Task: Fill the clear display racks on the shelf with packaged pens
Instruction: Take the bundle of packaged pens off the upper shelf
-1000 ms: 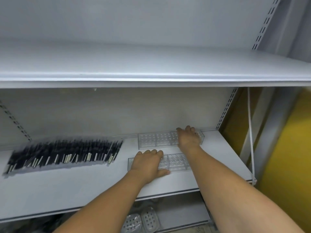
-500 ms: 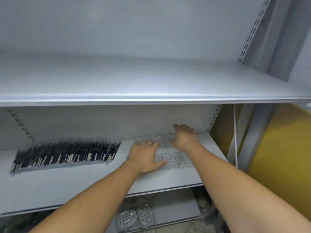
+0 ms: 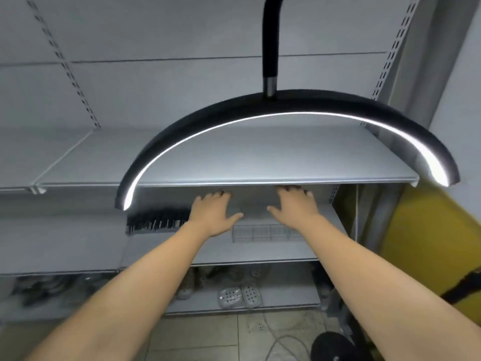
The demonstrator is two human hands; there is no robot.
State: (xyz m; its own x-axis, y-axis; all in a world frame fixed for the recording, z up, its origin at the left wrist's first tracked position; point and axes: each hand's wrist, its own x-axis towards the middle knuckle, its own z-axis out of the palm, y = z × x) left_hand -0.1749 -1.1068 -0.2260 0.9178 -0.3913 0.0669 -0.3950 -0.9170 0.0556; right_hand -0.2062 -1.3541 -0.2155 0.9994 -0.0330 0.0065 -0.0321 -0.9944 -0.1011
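Both my arms reach into the middle shelf (image 3: 78, 246). My left hand (image 3: 212, 214) and my right hand (image 3: 296, 207) lie flat with fingers stretched toward the back, a gap between them. Their fingertips are partly hidden by the edge of the upper shelf (image 3: 234, 162). One clear display rack (image 3: 260, 233) stands in front of the hands, untouched, with nothing visible in it. A corner of a second clear rack (image 3: 234, 210) shows beside my left thumb; blur hides the contact. A pile of packaged pens (image 3: 156, 222), black with white ends, lies to the left.
A black arc-shaped lamp (image 3: 286, 118) with a lit strip hangs in front of the upper shelf. White perforated slippers (image 3: 239, 296) sit on the bottom shelf. A yellow surface (image 3: 429, 243) stands at the right. A white cable (image 3: 276, 342) and a black round base (image 3: 330, 347) are on the floor.
The view has pulled back and up, bringing the lamp into sight. My left hand left the front rack and moved to the back; my right hand stays at the back.
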